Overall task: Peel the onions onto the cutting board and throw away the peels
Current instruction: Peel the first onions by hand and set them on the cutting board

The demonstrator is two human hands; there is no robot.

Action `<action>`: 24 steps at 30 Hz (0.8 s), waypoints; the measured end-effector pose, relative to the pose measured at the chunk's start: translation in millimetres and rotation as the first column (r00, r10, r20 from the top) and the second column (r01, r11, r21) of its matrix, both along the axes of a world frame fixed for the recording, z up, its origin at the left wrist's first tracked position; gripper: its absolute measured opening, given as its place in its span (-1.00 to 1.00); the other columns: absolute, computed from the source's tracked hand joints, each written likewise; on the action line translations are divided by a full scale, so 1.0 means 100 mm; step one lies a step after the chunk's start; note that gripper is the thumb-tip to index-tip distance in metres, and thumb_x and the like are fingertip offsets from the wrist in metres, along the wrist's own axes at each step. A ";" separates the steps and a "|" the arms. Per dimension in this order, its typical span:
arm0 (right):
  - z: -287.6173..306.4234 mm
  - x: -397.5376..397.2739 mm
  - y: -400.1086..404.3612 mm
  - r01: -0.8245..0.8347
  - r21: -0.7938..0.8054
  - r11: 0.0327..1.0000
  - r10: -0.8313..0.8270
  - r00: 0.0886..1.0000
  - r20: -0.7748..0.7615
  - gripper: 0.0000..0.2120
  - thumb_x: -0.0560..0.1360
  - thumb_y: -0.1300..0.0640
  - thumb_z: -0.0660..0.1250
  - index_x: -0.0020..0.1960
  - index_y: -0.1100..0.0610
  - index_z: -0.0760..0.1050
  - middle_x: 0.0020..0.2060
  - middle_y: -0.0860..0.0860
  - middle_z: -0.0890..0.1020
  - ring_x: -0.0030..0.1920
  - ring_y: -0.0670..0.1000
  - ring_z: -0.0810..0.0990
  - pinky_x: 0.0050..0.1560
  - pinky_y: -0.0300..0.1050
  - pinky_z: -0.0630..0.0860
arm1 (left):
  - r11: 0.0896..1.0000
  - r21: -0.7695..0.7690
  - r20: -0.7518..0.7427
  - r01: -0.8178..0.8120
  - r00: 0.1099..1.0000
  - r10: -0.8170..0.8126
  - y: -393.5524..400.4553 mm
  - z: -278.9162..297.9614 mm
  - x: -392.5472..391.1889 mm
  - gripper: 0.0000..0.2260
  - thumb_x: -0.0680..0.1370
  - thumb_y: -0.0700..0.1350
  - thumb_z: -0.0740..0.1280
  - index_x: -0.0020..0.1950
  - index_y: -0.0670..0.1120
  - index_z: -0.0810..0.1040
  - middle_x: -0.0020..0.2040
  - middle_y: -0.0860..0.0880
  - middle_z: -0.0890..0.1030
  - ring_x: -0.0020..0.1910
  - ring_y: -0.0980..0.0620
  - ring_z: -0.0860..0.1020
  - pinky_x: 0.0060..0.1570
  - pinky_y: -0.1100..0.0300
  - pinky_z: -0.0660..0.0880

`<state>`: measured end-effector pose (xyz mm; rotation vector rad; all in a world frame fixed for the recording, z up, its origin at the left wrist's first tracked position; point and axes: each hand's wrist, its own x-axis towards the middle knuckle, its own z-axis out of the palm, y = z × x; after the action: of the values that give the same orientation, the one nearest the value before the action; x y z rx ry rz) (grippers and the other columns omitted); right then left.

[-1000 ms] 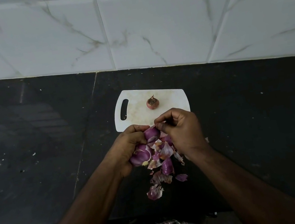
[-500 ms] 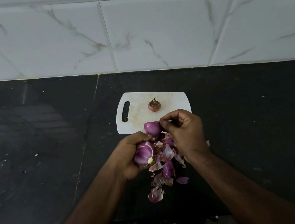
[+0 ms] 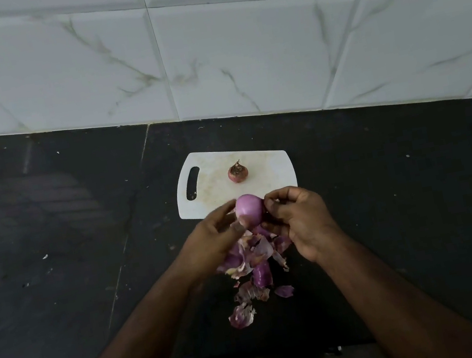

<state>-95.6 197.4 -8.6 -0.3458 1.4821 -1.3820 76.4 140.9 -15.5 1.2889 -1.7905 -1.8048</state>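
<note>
The white cutting board (image 3: 261, 171) lies on the black countertop (image 3: 405, 196), its long sides running parallel to the marble-tiled wall (image 3: 236, 46) behind it, with a strip of bare counter between its far edge and the wall. Its slotted handle end points to the left. Wide stretches of dark counter lie open on either side of the board.

An unpeeled onion (image 3: 237, 172) sits near the middle of the board, well clear of all its edges, with its dry tuft pointing up and toward the wall.

Over the near edge of the board, both hands meet around a peeled onion (image 3: 249, 209), smooth and pale purple. Its long axis runs roughly from the wall toward the person, rounded end facing the board. The left hand (image 3: 211, 243) holds it from the left, thumb pressed on its near lower face and fingers reaching under its far side. The right hand (image 3: 297, 221) has its fingers curled, fingertips touching the onion's right flank; whether they pinch a strip of skin there cannot be told.

Just nearer than the board, beneath both hands, a pile of purple onion peels (image 3: 256, 273) trails across the counter toward its front edge, a few loose pieces lying apart at the near end.
</note>
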 end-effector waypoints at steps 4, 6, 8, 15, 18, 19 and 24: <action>0.00 0.02 -0.01 -0.046 0.021 0.999 0.045 0.999 0.023 -0.90 0.51 0.37 0.38 -0.05 0.23 0.63 -0.17 0.14 0.69 -0.22 0.06 0.67 -0.29 -0.10 0.61 | 0.982 0.177 -0.238 -0.071 0.965 0.113 -0.08 -0.02 -0.03 -0.71 0.44 0.05 0.47 0.12 -0.02 0.66 -0.18 -0.18 0.67 -0.35 -0.07 0.45 -0.38 0.16 0.32; 0.01 0.00 -0.01 -0.019 0.046 0.999 0.014 0.995 0.104 -0.87 0.52 0.41 0.34 -0.05 0.24 0.62 -0.19 0.14 0.70 -0.22 0.08 0.67 -0.29 -0.08 0.63 | 0.966 0.227 -0.260 -0.122 0.948 0.181 -0.11 -0.08 0.00 -0.87 0.43 -0.02 0.50 -0.12 -0.05 0.68 -0.19 -0.25 0.63 -0.29 -0.11 0.46 -0.32 0.13 0.29; 0.02 -0.04 -0.01 0.002 0.059 0.998 -0.012 0.988 0.154 -0.84 0.53 0.43 0.30 -0.03 0.25 0.60 -0.19 0.14 0.70 -0.24 0.08 0.68 -0.33 -0.09 0.63 | 0.962 0.238 -0.283 -0.137 0.937 0.203 -0.09 -0.12 0.01 -0.92 0.44 -0.08 0.50 -0.21 -0.06 0.67 -0.21 -0.18 0.67 -0.19 -0.17 0.46 -0.25 0.10 0.31; -0.01 -0.03 -0.04 0.008 0.058 0.998 -0.011 0.999 0.051 -0.87 0.52 0.43 0.33 -0.05 0.26 0.61 -0.19 0.16 0.69 -0.26 0.08 0.67 -0.36 -0.12 0.62 | 0.976 0.147 -0.259 -0.163 0.946 0.197 -0.02 -0.11 -0.05 -0.85 0.52 -0.02 0.41 -0.16 -0.08 0.66 -0.30 -0.26 0.55 -0.49 0.00 0.46 -0.43 0.26 0.33; -0.02 -0.04 -0.06 -0.010 0.046 0.999 0.008 0.999 0.036 -0.88 0.52 0.42 0.35 -0.05 0.26 0.62 -0.20 0.15 0.70 -0.26 0.07 0.69 -0.34 -0.09 0.63 | 0.961 0.198 -0.258 -0.192 0.936 0.240 -0.06 -0.18 -0.06 -0.78 0.62 -0.15 0.34 -0.23 -0.05 0.62 -0.31 -0.20 0.52 -0.41 -0.03 0.43 -0.33 0.17 0.26; -0.02 -0.05 -0.06 -0.018 0.047 0.999 0.016 0.999 0.029 -0.88 0.52 0.42 0.35 -0.05 0.26 0.62 -0.20 0.14 0.70 -0.27 0.06 0.69 -0.35 -0.09 0.62 | 0.953 0.220 -0.257 -0.210 0.930 0.264 -0.07 -0.20 -0.06 -0.77 0.63 -0.16 0.31 -0.22 -0.05 0.63 -0.29 -0.20 0.54 -0.35 -0.05 0.43 -0.29 0.14 0.26; -0.05 -0.09 -0.08 -0.040 0.052 0.998 0.041 0.999 -0.024 -0.87 0.53 0.40 0.34 -0.07 0.24 0.62 -0.22 0.12 0.70 -0.32 0.01 0.67 -0.37 -0.12 0.60 | 0.949 0.187 -0.196 -0.252 0.937 0.288 -0.10 -0.20 -0.13 -0.69 0.69 -0.02 0.21 -0.04 -0.18 0.63 -0.31 -0.18 0.62 -0.45 0.00 0.50 -0.43 0.24 0.36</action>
<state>-104.9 189.4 -13.6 -0.3601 1.5208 -1.3092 63.3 131.2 -35.4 1.2618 -1.3045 -1.8774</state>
